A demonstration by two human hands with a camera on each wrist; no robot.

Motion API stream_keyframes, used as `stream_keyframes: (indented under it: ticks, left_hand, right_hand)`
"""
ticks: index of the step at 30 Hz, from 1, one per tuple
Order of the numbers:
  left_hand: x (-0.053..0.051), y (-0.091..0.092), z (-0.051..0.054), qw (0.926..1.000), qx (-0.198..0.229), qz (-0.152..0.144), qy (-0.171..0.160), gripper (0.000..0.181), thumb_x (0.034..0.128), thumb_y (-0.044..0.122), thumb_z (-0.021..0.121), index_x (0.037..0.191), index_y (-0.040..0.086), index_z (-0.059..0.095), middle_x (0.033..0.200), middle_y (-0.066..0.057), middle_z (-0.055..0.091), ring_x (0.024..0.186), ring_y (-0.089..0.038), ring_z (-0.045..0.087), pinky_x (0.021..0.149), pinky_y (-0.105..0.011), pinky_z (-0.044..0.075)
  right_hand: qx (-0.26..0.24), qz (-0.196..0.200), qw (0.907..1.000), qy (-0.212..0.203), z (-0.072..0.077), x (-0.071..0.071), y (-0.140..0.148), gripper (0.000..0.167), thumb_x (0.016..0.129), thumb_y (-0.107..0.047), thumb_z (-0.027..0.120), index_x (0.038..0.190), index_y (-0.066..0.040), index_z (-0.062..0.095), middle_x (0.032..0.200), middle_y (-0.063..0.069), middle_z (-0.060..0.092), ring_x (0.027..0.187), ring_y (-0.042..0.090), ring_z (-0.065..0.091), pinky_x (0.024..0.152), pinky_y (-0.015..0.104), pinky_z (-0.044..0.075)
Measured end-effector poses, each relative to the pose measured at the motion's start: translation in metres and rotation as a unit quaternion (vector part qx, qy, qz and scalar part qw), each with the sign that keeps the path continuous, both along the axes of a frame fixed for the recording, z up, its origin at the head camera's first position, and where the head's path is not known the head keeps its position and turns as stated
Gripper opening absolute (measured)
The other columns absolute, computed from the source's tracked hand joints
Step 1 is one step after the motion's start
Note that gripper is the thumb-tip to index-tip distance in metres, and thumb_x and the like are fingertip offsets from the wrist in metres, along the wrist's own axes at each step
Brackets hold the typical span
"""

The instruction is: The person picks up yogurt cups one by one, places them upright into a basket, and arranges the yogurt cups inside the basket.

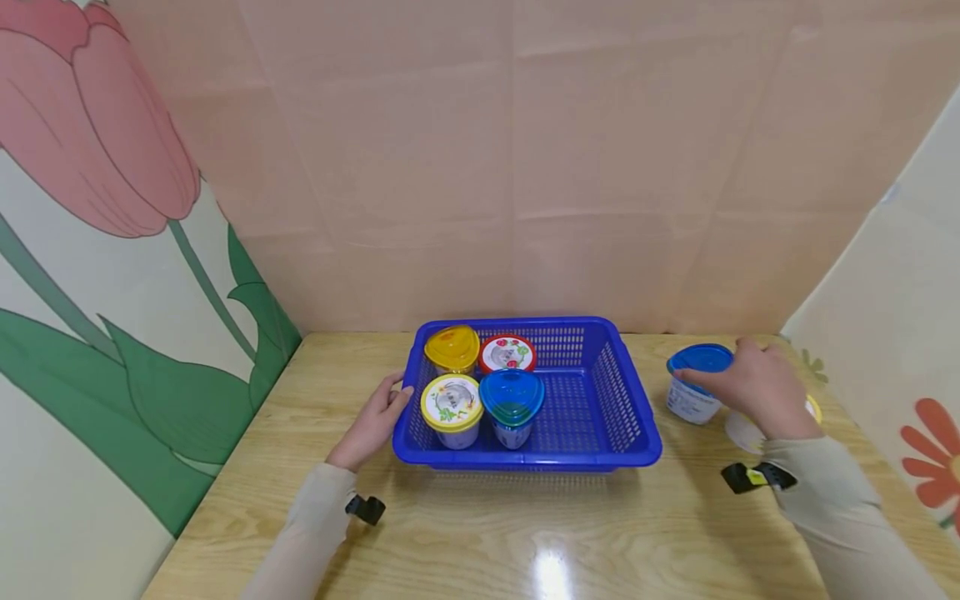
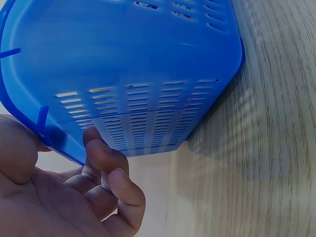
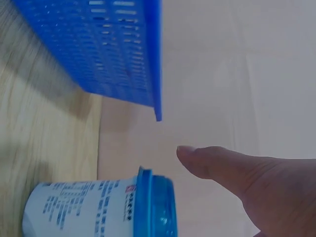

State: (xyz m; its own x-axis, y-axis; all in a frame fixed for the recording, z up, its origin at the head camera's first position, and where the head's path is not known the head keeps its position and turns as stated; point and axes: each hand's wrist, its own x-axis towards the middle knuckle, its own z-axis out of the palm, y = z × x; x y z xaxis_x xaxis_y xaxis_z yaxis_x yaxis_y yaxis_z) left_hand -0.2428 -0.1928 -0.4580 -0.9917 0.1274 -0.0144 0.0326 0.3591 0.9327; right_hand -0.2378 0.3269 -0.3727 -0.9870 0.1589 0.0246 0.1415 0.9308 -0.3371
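My left hand (image 1: 377, 423) grips the left rim of a blue plastic basket (image 1: 532, 460), thumb over the edge, and the left wrist view shows its other fingers (image 2: 106, 158) curled by the slotted outer wall. On the table to the basket's right stands a white cup with a blue lid (image 1: 692, 403). Above that cup is my right hand (image 1: 761, 387); its thumb (image 3: 212, 163) extends clear of the lid in the right wrist view, where the other fingers are hidden. Partly behind the right wrist is a pale cup with a yellow rim (image 1: 742, 432).
Inside the basket's left half sit a yellow-lidded cup (image 1: 453, 347), a red-rimmed cup (image 1: 507, 354), a white-and-yellow-lidded cup (image 1: 452, 402) and a blue-lidded cup (image 1: 512, 396). A pinkish backdrop (image 1: 480, 167) rises behind the wooden table (image 1: 465, 533).
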Motion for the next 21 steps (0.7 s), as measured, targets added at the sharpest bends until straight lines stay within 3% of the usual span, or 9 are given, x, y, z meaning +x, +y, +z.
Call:
stream_keyframes:
  ticks: [5, 9, 16, 21]
  left_hand:
    - [-0.001, -0.001, 0.000, 1.0000, 0.002, -0.002, -0.002, 0.053, 0.1089, 0.032, 0.042, 0.153, 0.005, 0.032, 0.117, -0.021, 0.065, 0.098, -0.024, 0.067, 0.086, -0.037, 0.055]
    - [-0.002, -0.001, 0.000, 0.9999, 0.011, -0.006, -0.005, 0.052, 0.1096, 0.026, 0.040, 0.153, -0.001, 0.029, 0.117, -0.027, 0.064, 0.098, -0.028, 0.067, 0.085, -0.038, 0.055]
    - [0.000, 0.000, 0.001, 0.9999, -0.004, 0.003, -0.011, 0.053, 0.1087, 0.033, 0.042, 0.153, 0.006, 0.032, 0.121, -0.020, 0.064, 0.102, -0.024, 0.066, 0.090, -0.041, 0.054]
    - [0.000, 0.001, 0.000, 1.0000, -0.002, 0.006, -0.005, 0.053, 0.1079, 0.035, 0.044, 0.153, 0.009, 0.034, 0.121, -0.019, 0.064, 0.103, -0.024, 0.066, 0.093, -0.043, 0.053]
  right_hand:
    - [0.005, -0.004, 1.0000, -0.005, -0.004, 0.000, 0.006, 0.114, 0.071, -0.081, 0.067, 0.115, 0.021, 0.045, 0.103, 0.039, 0.045, 0.088, 0.047, 0.048, 0.053, 0.043, 0.044]
    - [0.013, -0.003, 0.9999, -0.009, -0.008, -0.001, 0.008, 0.107, 0.069, -0.082, 0.068, 0.105, 0.017, 0.049, 0.096, 0.035, 0.049, 0.086, 0.045, 0.047, 0.054, 0.042, 0.043]
    - [0.015, 0.009, 0.9996, -0.023, -0.013, -0.003, 0.011, 0.127, 0.072, -0.080, 0.067, 0.130, 0.028, 0.035, 0.111, 0.047, 0.043, 0.094, 0.053, 0.047, 0.064, 0.056, 0.048]
    - [0.010, 0.009, 0.9996, -0.025, -0.017, -0.005, 0.013, 0.127, 0.073, -0.079, 0.067, 0.132, 0.028, 0.032, 0.114, 0.049, 0.040, 0.095, 0.055, 0.047, 0.067, 0.059, 0.049]
